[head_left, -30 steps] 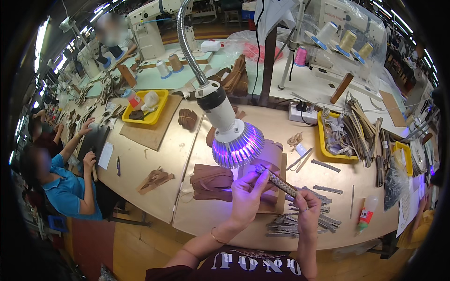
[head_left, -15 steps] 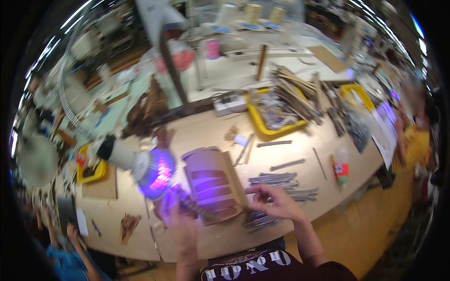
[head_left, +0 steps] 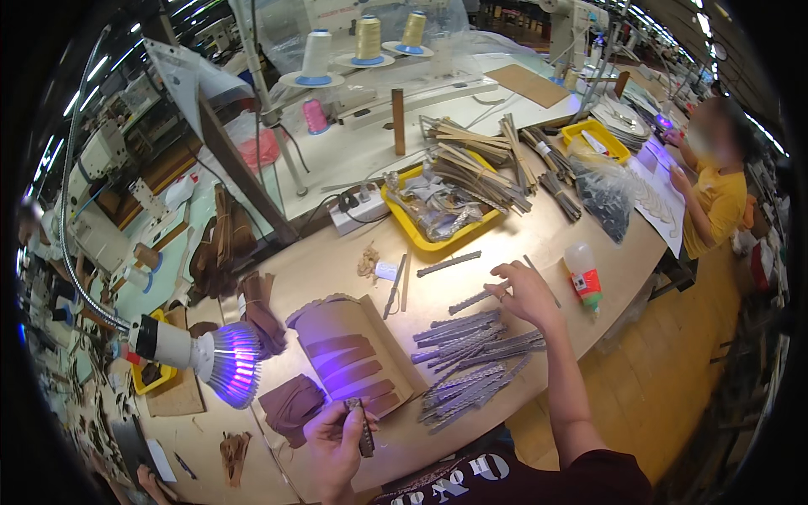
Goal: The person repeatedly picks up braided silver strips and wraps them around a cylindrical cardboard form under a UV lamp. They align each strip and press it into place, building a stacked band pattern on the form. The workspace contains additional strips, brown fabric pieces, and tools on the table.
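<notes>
Left hand (head_left: 335,438) pinches dark strip (head_left: 364,426) upright, close under violet lamp (head_left: 220,360) at 10 o'clock, likely for inspection. Right hand (head_left: 526,292), fingers spread, touches grey strip pile (head_left: 475,358) on tabletop (head_left: 539,223). Yellow tray (head_left: 396,204) at 12 o'clock.

Lamp (head_left: 220,360) left of strips (head_left: 471,353) (tabletop)

I'm looking at a sewing or leather-goods workshop: thread cones (head_left: 368,38) on stands, sewing machines (head_left: 109,181) along benches, yellow trays (head_left: 438,215) of cut strips (head_left: 471,353), and a gooseneck lamp (head_left: 220,362).
</notes>
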A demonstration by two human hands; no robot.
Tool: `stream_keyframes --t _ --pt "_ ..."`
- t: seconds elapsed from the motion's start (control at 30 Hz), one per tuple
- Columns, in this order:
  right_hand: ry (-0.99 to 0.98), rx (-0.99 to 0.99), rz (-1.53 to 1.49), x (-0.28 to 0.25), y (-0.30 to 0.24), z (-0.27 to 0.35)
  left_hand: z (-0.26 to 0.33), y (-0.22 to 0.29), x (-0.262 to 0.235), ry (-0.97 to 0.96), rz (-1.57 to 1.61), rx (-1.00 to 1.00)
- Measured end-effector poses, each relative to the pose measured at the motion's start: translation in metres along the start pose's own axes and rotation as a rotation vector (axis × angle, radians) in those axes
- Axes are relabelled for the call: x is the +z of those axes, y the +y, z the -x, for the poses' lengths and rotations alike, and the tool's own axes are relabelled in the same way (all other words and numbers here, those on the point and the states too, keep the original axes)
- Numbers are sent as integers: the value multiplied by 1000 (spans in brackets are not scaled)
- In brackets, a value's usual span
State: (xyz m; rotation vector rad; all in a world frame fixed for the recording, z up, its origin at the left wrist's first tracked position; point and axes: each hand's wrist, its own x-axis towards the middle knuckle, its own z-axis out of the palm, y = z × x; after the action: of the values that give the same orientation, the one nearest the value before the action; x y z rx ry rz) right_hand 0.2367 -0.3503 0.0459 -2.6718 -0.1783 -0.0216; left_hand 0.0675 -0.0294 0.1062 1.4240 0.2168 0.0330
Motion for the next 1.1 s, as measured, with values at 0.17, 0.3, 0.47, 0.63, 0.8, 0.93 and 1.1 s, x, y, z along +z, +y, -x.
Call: stream_keyframes --t 0.17,0.3,0.47,0.63,0.8,0.93,1.1 --pt "-22 -120 -363 -8 -57 2 1 3 -8 35 -59 -51" --pt "119 -320 -768 -47 -93 48 16 -10 -40 181 -95 -50" --pt "101 -1346 -1112 -89 -108 76 58 -34 -95 340 -75 -134" --pt "-100 -1480 -1079 -103 -127 89 101 -51 -117 189 -514 -319" --pt "-160 -1509 -1009 -113 -144 99 94 -73 -104 100 -1103 -229" --pt "-140 -1473 -939 -115 -154 109 79 -75 -99 332 -1135 45" --pt "169 -1311 -911 -114 -155 136 61 -73 -98 378 -1161 174"
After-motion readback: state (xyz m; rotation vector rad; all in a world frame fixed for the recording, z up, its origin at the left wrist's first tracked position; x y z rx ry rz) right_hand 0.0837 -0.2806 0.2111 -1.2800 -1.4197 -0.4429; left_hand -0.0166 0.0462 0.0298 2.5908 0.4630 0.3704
